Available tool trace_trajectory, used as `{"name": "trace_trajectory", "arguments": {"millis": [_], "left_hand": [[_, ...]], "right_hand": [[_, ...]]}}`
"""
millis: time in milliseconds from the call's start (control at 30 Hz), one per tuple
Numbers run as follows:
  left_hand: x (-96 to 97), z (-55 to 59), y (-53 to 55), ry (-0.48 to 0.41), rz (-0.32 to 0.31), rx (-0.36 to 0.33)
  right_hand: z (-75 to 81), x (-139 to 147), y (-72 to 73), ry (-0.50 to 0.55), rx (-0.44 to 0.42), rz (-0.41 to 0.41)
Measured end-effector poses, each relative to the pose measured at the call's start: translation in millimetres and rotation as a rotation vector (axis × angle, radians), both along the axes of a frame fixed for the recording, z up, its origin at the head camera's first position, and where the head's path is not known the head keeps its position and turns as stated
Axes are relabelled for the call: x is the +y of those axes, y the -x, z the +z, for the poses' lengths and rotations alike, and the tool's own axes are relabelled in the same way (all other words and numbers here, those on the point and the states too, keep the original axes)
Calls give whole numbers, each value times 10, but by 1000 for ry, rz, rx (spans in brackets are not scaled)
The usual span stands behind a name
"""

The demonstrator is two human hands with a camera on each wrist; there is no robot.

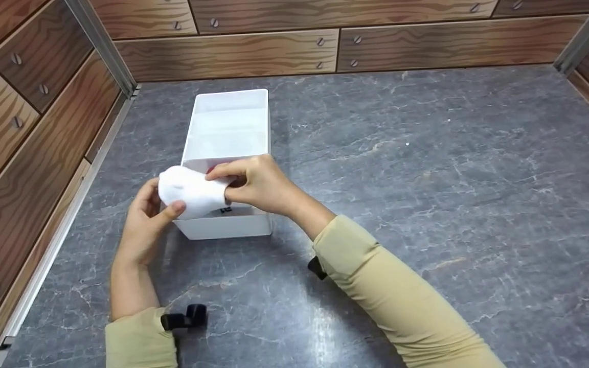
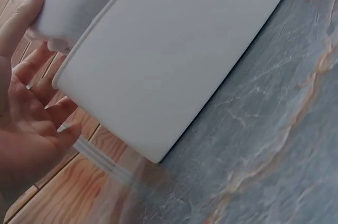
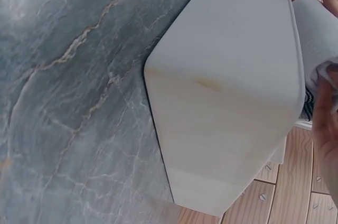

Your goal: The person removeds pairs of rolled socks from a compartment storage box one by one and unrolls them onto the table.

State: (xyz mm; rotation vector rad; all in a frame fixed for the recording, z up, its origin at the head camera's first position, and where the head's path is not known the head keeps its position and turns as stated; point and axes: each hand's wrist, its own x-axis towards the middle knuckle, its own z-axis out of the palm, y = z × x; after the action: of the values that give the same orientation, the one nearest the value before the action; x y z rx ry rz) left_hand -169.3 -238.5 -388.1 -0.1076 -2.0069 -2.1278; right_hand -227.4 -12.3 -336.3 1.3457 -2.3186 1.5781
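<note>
A rolled white sock is held between both hands above the near end of a white box. My left hand grips its left end, thumb in front and fingers behind. With the thumb at the sock's open end and the fingers on top, my right hand pinches the right end. In the left wrist view the sock overlaps the box rim. From the right wrist, folds show at the sock's open end, beside a dark-striped item in the box.
Dividers split the box into compartments toward its far end. A grey marbled table lies under it, with wood-patterned walls at the back and left. Black wrist mounts stick out at the sleeves.
</note>
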Motion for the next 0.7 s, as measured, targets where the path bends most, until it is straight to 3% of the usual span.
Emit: {"name": "trace_trajectory", "arguments": {"millis": [300, 467, 700], "left_hand": [[55, 111, -21, -23, 21, 161], [110, 231, -50, -124, -36, 239], [236, 377, -43, -239, -146, 266]], "right_hand": [[134, 15, -62, -13, 17, -42], [227, 46, -97, 64, 16, -3], [322, 152, -130, 143, 18, 33]]}}
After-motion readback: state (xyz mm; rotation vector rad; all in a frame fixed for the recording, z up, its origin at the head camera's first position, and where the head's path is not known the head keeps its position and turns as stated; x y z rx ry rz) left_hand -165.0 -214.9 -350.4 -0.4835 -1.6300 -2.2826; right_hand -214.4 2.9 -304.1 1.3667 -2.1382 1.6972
